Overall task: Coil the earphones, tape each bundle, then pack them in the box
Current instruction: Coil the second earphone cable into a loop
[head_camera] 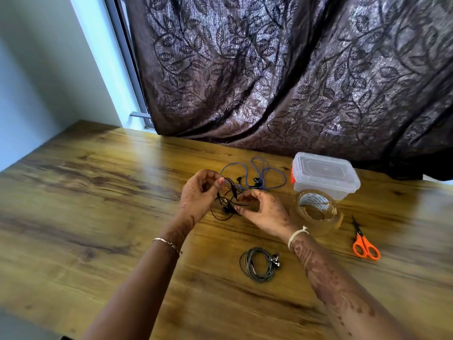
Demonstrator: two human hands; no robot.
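Both hands hold a tangled pair of black earphones (226, 204) just above the wooden table (98, 192). My left hand (199, 192) pinches the cord near its top. My right hand (263, 209) grips the cord lower down, close to the earbuds. Blue earphones (255, 175) lie uncoiled on the table behind my hands. A grey pair (259, 265) lies coiled in a neat ring in front of my right wrist. A clear plastic box (324, 176) with its lid on stands at the right, with a roll of clear tape (318, 212) in front of it.
Orange-handled scissors (365, 242) lie shut to the right of the tape. A dark leaf-patterned curtain (294, 82) hangs along the table's far edge, touching it behind the box. A pale wall (36, 69) stands at the left.
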